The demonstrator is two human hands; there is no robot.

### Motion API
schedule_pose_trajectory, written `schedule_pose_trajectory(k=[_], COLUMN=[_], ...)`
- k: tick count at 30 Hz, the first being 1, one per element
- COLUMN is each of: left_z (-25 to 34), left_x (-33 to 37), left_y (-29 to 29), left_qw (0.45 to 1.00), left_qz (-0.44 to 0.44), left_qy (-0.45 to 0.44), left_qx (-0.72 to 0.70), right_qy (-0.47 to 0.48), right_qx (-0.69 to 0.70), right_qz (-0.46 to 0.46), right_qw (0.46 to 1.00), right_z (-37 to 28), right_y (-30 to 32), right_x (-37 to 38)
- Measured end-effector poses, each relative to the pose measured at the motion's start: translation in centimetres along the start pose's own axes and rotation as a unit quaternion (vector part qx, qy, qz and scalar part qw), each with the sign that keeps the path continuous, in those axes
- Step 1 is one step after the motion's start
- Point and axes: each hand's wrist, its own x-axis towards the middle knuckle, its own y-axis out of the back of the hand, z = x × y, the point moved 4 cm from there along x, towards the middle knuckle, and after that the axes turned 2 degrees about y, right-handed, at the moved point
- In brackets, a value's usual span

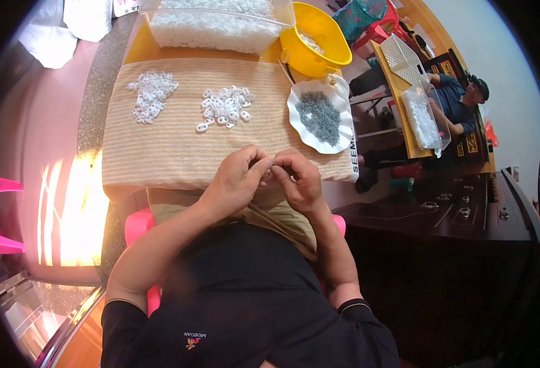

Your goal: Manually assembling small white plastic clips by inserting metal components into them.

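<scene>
My left hand [238, 178] and my right hand [299, 181] meet above the near edge of the cloth-covered table [159, 156]. Thumbs and forefingers of both are pinched together, and whatever lies between them is too small and hidden to name. Beyond the hands sits a loose heap of small white oval plastic pieces with holes [225, 105]. A second heap of similar white pieces [151, 95] lies farther left. To the right, a white wavy-edged dish [295, 116] holds a mound of tiny grey parts [320, 119], too small to tell apart.
Along the table's far side stand a clear plastic bin [214, 48] full of white pieces and a yellow basin [319, 58]. At the right, another person [457, 104] sits by a smaller table [398, 92] with a clear tray [422, 119]. A pink stool [0, 214] stands on the left.
</scene>
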Motion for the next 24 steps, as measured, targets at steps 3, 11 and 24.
schedule_pose_trajectory(k=[3, 11, 24], left_z=[-0.2, -0.6, -1.1], left_x=[0.0, 0.2, 0.3], left_y=[0.2, 0.4, -0.2], left_qw=[0.998, 0.995, 0.996], left_qz=[0.014, 0.047, 0.000], left_qy=[-0.015, -0.019, 0.055], left_qx=[0.052, 0.085, -0.075], right_qy=[0.071, 0.029, -0.046], right_qx=[-0.117, -0.296, 0.064], right_qz=[-0.017, 0.143, 0.029], right_qw=[0.990, 0.944, 0.996], right_z=[-1.2, -0.4, 0.3], right_y=[0.2, 4.9, 0.2], right_x=[0.4, 1.2, -0.4])
